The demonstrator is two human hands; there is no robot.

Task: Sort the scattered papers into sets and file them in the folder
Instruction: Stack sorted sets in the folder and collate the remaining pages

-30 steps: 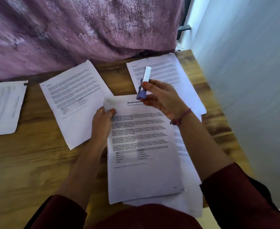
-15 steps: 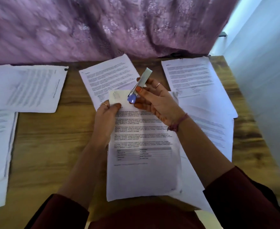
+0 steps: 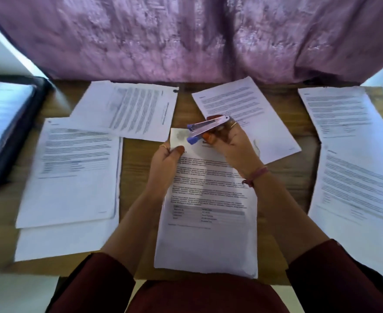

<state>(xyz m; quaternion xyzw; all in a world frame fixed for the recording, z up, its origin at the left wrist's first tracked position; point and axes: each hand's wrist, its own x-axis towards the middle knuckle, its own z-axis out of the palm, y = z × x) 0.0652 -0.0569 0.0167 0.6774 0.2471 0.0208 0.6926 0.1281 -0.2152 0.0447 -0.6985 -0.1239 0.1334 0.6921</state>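
Left hand [image 3: 166,154]: fingers pinch the paper set [image 3: 208,199] by its top-left corner, centre of frame.
Right hand [image 3: 226,141]: fingers wrapped round the stapler [image 3: 205,128], mouth over that corner.
Folder [image 3: 16,132]: far left, lying open.
Tip: square the edges first, then squeeze firmly.

Print on the papers [image 3: 206,195] is too blurred to read.

bare wood strip [image 3: 141,168] between paper stacks [image 3: 73,168], folder [image 3: 16,132] blocking left
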